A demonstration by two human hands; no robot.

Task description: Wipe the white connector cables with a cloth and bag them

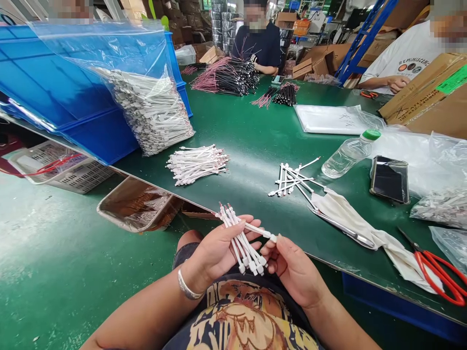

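Left grip (219,247): pinching white cable bundle (242,245) under thumb | right grip (292,266): pinching connector (273,238) of one cable (257,230) | bundle: at desk's (251,141) near edge | cable pile (197,165): lying just inside same edge

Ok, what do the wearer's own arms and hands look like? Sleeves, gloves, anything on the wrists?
Left hand and right hand are bare, no gloves. Left forearm and right forearm show no sleeves. A broad silver-coloured bangle sits on the left wrist; any fine pattern on it is too small to read. Nothing shows on the right wrist.
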